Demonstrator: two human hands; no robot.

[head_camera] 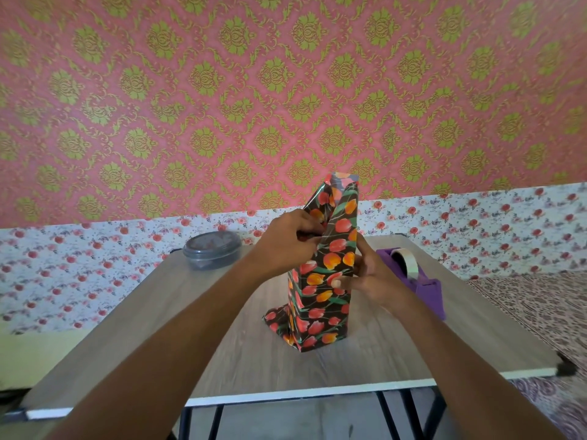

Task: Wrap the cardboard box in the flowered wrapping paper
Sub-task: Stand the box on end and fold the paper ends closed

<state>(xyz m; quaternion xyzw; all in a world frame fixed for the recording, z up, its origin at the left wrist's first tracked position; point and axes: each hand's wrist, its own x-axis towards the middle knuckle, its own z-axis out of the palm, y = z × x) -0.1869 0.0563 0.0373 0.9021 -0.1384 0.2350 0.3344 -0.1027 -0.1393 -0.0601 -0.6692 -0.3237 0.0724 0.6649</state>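
The box stands upright on end at the middle of the wooden table [413, 354], fully covered by dark flowered wrapping paper [320, 306] with red and orange tulips; no bare cardboard shows. Loose paper rises above the box's top end as an open flap [341, 201]. My left hand [290, 241] pinches the left side of that upper paper, folding it inward. My right hand [370, 274] grips the right edge of the wrapped box, thumb pressed on its front face. A crumpled paper flap [276, 319] sticks out at the bottom left.
A purple tape dispenser [419, 277] with a roll of clear tape sits just right of the box. A round lidded plastic container [211, 249] stands at the table's far left. The table's near edge runs below my forearms. A patterned bed surface [540, 306] lies at right.
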